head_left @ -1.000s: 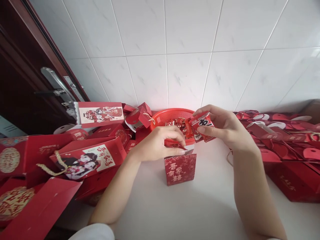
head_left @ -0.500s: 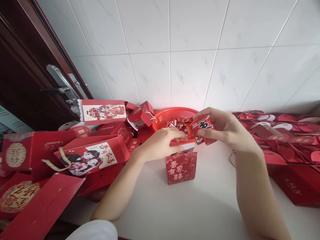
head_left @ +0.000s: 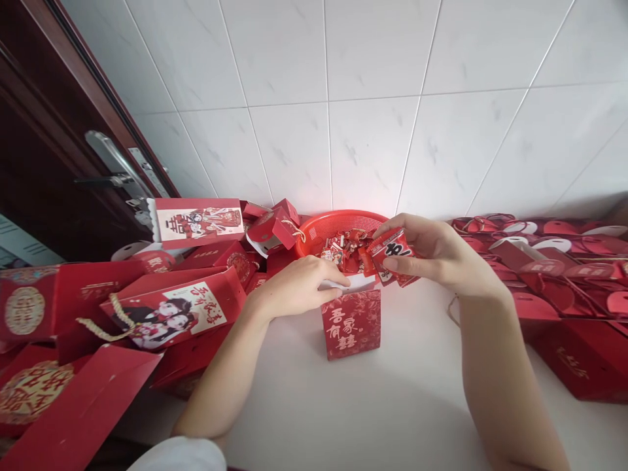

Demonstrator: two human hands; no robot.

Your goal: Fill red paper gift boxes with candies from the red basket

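A small red gift box [head_left: 352, 324] with pale lettering stands upright on the white table, its top open. My left hand [head_left: 301, 288] is closed on the left side of its top edge, with the fingertips at the opening and the thumb on the near side. Just right of and above the box, my right hand [head_left: 426, 252] pinches red wrapped snack packets [head_left: 390, 252] with a black character on them; how many is hard to tell. Behind both hands sits a red plastic basket [head_left: 318, 229] with small wrapped sweets [head_left: 350, 245] inside.
On the left lies a heap of red gift boxes [head_left: 176, 311], some with rope handles. Rows of red boxes [head_left: 549, 261] fill the right side. A tiled wall [head_left: 367, 144] rises behind the table [head_left: 392, 405], and a dark door [head_left: 44, 131] stands at the left.
My left hand has drawn back left from over the box's opening to its left edge, showing more of the opening and the sweets behind. My right hand still holds the packets nearly in place.
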